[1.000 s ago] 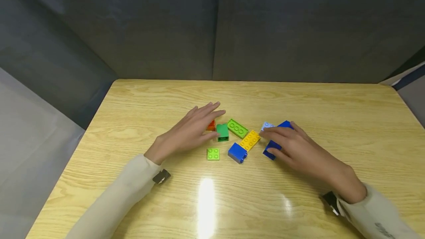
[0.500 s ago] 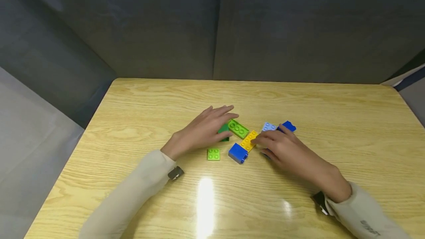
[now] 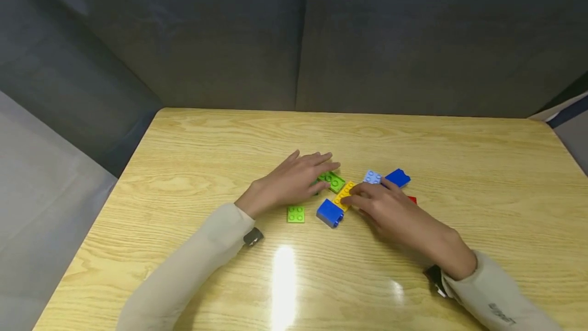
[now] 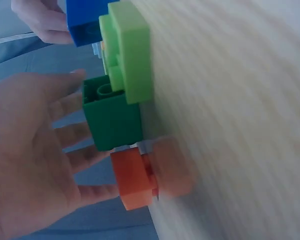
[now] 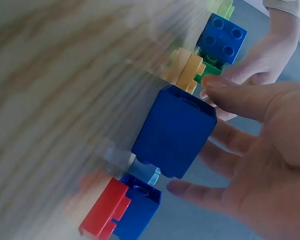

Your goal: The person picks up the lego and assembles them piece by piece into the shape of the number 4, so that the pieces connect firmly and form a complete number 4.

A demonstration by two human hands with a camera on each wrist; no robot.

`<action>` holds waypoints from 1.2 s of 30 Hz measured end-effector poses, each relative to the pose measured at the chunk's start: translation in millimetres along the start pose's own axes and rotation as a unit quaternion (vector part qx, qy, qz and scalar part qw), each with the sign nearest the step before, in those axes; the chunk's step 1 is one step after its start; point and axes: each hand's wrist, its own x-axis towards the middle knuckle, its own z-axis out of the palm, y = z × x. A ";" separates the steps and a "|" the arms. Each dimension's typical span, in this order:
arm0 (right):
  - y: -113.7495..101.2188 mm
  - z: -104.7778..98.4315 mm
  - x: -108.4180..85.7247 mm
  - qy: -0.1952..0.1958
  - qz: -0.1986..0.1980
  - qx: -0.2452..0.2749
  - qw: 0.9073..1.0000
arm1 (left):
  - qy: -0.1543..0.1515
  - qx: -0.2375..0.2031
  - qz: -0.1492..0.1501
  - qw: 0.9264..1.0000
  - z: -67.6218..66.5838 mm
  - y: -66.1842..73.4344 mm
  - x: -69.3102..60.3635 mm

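Note:
My left hand hovers palm down over the left of a group of toy bricks, fingers spread. Below it, the left wrist view shows a dark green brick and an orange brick, apart from any grip. The long lime brick is partly under its fingertips. My right hand is above the right part of the group, its fingertips over the yellow brick. In the right wrist view a blue brick stands between me and the loosely bent fingers; whether they touch it is unclear.
Another blue brick lies between the hands, with a small lime brick left of it. Beyond the right hand are a light blue brick, a dark blue brick and a red brick. Dark curtains back the wooden table.
My left hand has moved right, over the dark green brick and toward the long lime brick. My right hand has shifted left over the yellow brick, uncovering the dark blue and red bricks.

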 end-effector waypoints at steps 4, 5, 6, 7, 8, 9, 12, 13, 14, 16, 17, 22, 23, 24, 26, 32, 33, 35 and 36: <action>-0.2 1.5 -0.7 -0.001 0.001 -0.007 1.000 | -0.013 0.015 0.004 1.000 2.8 1.2 3.5; -0.1 1.9 -0.9 0.001 0.001 -0.010 1.000 | -0.015 0.020 0.004 1.000 3.4 1.8 4.3; -0.1 2.3 -1.0 0.003 0.001 -0.011 1.000 | -0.017 0.025 0.004 1.000 3.9 2.3 5.1; -0.2 2.6 -1.1 0.005 0.000 -0.012 1.000 | -0.019 0.029 0.002 0.999 4.3 2.9 5.7; -0.1 2.9 -1.1 0.008 -0.001 -0.012 1.000 | -0.020 0.033 0.001 0.999 4.6 3.4 6.3; -0.3 3.0 -1.1 0.010 -0.002 -0.013 1.000 | -0.022 0.037 0.000 0.999 4.9 3.7 6.6; -0.4 3.4 -0.3 0.015 -0.008 -0.017 1.000 | -0.022 0.040 -0.006 0.999 5.3 4.1 6.9; -0.5 3.3 0.0 0.015 -0.009 -0.019 1.000 | -0.020 0.042 -0.006 0.999 5.4 4.1 6.8; -0.5 3.0 0.1 0.012 -0.008 -0.021 1.000 | -0.018 0.043 -0.006 0.999 5.2 4.0 6.5; -1.2 2.0 0.1 -0.001 -0.001 -0.023 1.000 | -0.012 0.045 -0.004 0.999 4.6 4.1 5.7; -1.5 1.4 0.1 -0.007 0.002 -0.026 1.000 | -0.008 0.046 -0.003 0.999 4.6 4.0 5.4; -2.7 0.8 1.4 -0.024 0.012 -0.031 0.999 | 0.005 0.056 0.004 0.998 4.2 3.3 4.2; -2.8 0.8 1.8 -0.021 0.012 -0.030 0.999 | 0.008 0.058 0.005 0.998 4.5 3.2 4.2; -3.0 1.0 2.2 -0.019 0.013 -0.027 0.999 | 0.012 0.060 0.005 0.998 4.5 3.2 4.0; -3.1 1.0 2.4 -0.012 0.013 -0.021 1.000 | 0.019 0.062 0.006 0.998 4.9 3.2 3.8; -2.6 1.5 1.4 -0.011 0.020 -0.028 0.999 | 0.026 0.066 0.009 0.997 6.7 4.2 2.4; -2.6 1.9 1.4 -0.011 0.022 -0.029 0.999 | 0.025 0.065 0.008 0.997 6.7 4.5 2.1; -2.5 2.4 1.5 -0.010 0.027 -0.031 0.999 | 0.027 0.063 0.007 0.998 6.4 4.6 1.6; -2.5 2.5 1.7 -0.010 0.030 -0.032 0.999 | 0.028 0.062 0.007 0.998 6.2 4.5 1.3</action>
